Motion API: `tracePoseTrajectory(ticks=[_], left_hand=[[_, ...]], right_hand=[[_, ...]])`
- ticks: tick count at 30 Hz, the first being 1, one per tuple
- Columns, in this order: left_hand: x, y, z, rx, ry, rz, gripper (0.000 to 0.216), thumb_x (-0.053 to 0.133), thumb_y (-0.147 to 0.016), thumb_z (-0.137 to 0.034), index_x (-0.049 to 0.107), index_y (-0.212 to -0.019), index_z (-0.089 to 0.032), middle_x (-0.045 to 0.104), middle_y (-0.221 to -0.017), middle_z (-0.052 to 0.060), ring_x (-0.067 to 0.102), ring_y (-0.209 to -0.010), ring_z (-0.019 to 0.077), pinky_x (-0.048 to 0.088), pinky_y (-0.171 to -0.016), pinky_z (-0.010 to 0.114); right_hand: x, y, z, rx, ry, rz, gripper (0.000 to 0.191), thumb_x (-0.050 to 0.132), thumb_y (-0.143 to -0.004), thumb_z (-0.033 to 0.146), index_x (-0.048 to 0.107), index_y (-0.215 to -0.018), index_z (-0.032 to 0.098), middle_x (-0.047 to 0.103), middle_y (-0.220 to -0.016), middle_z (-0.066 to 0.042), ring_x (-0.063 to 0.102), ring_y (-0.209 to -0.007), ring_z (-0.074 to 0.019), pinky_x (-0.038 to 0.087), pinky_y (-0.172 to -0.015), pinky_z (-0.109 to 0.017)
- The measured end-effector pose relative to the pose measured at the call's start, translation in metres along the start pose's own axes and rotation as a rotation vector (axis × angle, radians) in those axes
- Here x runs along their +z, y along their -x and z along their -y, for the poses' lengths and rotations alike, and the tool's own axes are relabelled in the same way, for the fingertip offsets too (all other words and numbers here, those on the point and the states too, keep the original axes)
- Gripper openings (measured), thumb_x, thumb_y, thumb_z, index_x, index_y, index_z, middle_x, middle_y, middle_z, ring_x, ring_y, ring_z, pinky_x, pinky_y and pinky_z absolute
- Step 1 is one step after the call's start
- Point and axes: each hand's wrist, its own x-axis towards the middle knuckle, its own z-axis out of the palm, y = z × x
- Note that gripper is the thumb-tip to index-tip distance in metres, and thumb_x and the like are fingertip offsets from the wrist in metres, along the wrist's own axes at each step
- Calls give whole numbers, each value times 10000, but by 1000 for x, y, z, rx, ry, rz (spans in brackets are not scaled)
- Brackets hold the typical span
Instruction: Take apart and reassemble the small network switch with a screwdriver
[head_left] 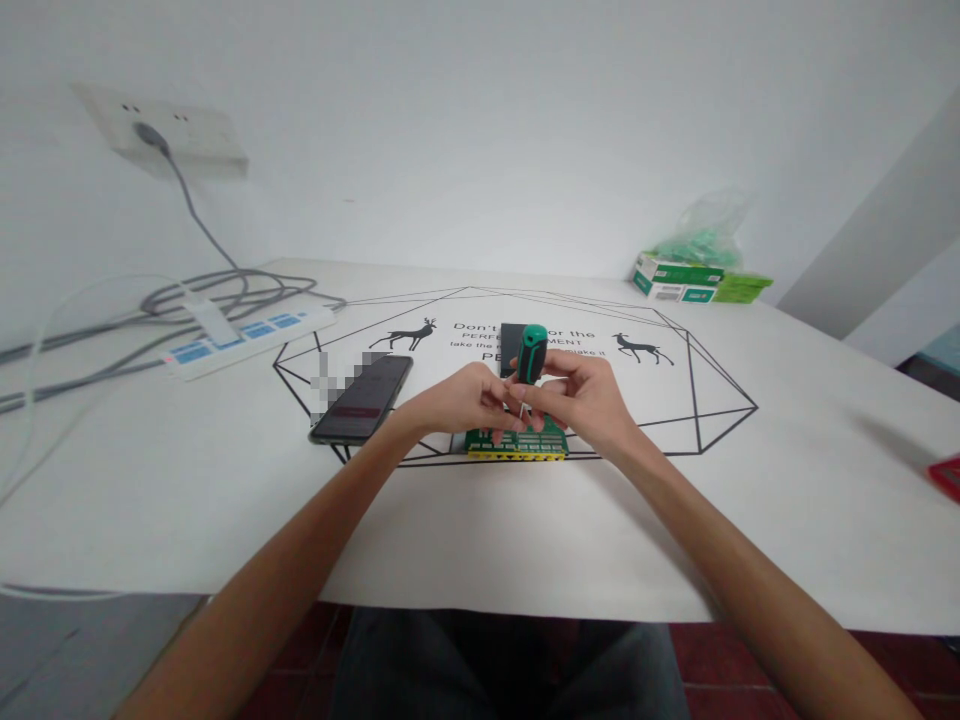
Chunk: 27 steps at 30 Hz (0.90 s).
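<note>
A screwdriver point(532, 352) with a green and black handle stands nearly upright, handle end up, in the middle of the table. My right hand point(589, 395) is closed around its lower part from the right. From the left, my left hand point(476, 400) pinches close to the screwdriver's shaft; what lies between its fingertips is hidden. Just below both hands is a green tray of small slotted pieces point(517, 440) with a yellow front edge, like a bit set. A flat black object point(511, 342) lies behind the screwdriver, partly covered.
A dark phone point(367, 400) lies left of my hands. Farther left are a white power strip point(251, 340) and coiled grey cables point(217, 288). Green and white boxes point(679, 278) with a plastic bag point(705, 235) stand at the back right. A red object point(946, 477) sits at the right edge.
</note>
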Motion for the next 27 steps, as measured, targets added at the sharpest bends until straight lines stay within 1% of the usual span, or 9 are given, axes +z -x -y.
tracePoseTrajectory(ticks=[4,7,9,11,14,17,21,23,27], left_hand=[[1,-1,4,-13,-9,-52,194,770,-714,-324,767,-783,-142,698,-627,27,605,-533,102,485,-537,211],[1,-1,7,-34,-40,-84,234,786,-712,-360,761,-758,-132,663,-563,18,591,-512,101,459,-504,200],[1,-1,7,-37,-39,-81,241,786,-718,-361,760,-784,-131,670,-584,17,590,-510,94,458,-506,195],[1,-1,6,-32,-25,-62,234,783,-726,-345,757,-817,-131,681,-616,17,595,-517,88,466,-520,191],[1,0,4,-33,9,-25,222,765,-747,-317,752,-871,-133,697,-666,25,624,-559,96,474,-537,189],[1,1,5,-42,20,-16,225,746,-762,-301,753,-905,-127,707,-696,39,641,-585,114,493,-553,211],[0,1,7,-27,-9,-53,174,736,-741,-268,751,-832,-121,722,-728,54,640,-581,122,522,-569,240],[0,1,7,-14,-20,-57,148,725,-738,-247,751,-819,-127,723,-725,49,638,-581,118,525,-570,238],[1,0,7,16,-28,-64,152,747,-725,-252,760,-821,-135,705,-674,28,621,-560,102,512,-561,218]], right_hand=[[1,0,3,24,24,-36,340,820,-659,422,707,-864,175,579,-564,36,558,-481,-114,397,-450,-250],[1,-1,4,38,47,-48,331,823,-655,424,694,-826,172,583,-570,33,555,-481,-108,394,-454,-249],[-1,-1,3,42,53,-44,331,821,-664,422,695,-839,170,590,-578,32,543,-459,-99,387,-443,-248],[-2,-1,1,34,39,-38,338,820,-675,415,696,-870,168,615,-617,22,532,-432,-88,377,-424,-248],[-4,-1,-1,1,16,-33,347,817,-686,402,691,-915,174,684,-773,-17,551,-436,-82,380,-408,-248],[-4,0,1,-27,1,-36,340,808,-695,385,687,-936,178,700,-873,-34,571,-450,-82,381,-396,-245],[-2,0,3,-19,-21,-11,335,794,-699,372,683,-944,172,692,-844,-32,615,-490,-116,356,-367,-235],[-2,0,3,-10,-10,11,332,792,-696,373,684,-939,174,686,-788,-21,617,-507,-125,354,-373,-234],[-1,-1,2,-4,27,27,270,803,-687,343,678,-856,174,633,-628,24,551,-472,-94,350,-405,-233]])
